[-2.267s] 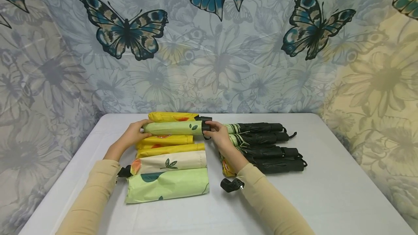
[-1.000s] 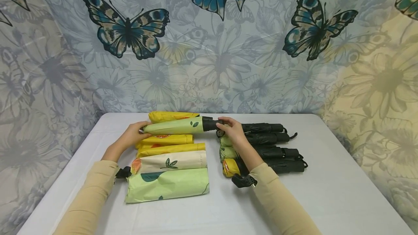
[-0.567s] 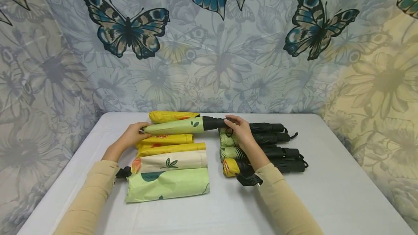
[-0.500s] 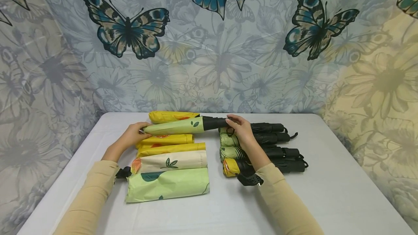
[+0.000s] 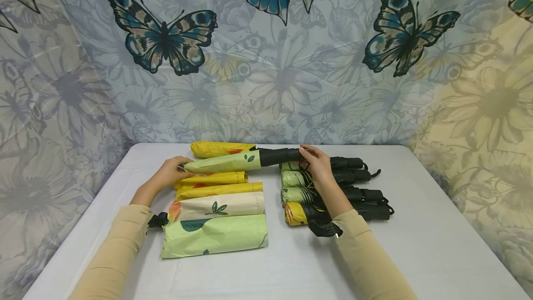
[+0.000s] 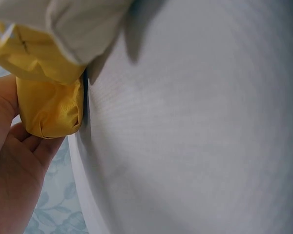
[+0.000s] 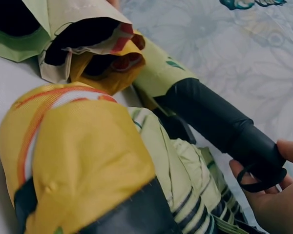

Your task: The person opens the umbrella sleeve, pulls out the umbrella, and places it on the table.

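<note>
Both hands hold a folded umbrella in a light green leaf-print sleeve [image 5: 225, 162], raised over the yellow sleeves. My left hand [image 5: 168, 172] grips the sleeve's closed left end. In the left wrist view that end is hidden behind a yellow sleeve [image 6: 51, 107]. At the other end, my right hand [image 5: 317, 163] pinches the handle of the black umbrella [image 5: 279, 156], whose black part sticks out of the sleeve's mouth. The right wrist view shows thumb and fingers round the handle [image 7: 263, 156], with a wrist loop hanging there.
Left of centre lie more sleeves: yellow [image 5: 220, 190], cream [image 5: 220, 206], and wide green [image 5: 214, 236]. Another yellow one [image 5: 220, 148] lies at the back. Several bare folded umbrellas [image 5: 370, 211] lie in a row beneath and beside the right forearm. A patterned cloth [image 5: 283, 82] hangs behind the white table [image 5: 208, 281].
My right hand has moved right, drawing the umbrella's black end farther out of the green sleeve, which now tilts up at the right. The left hand keeps its place on the sleeve's end.
</note>
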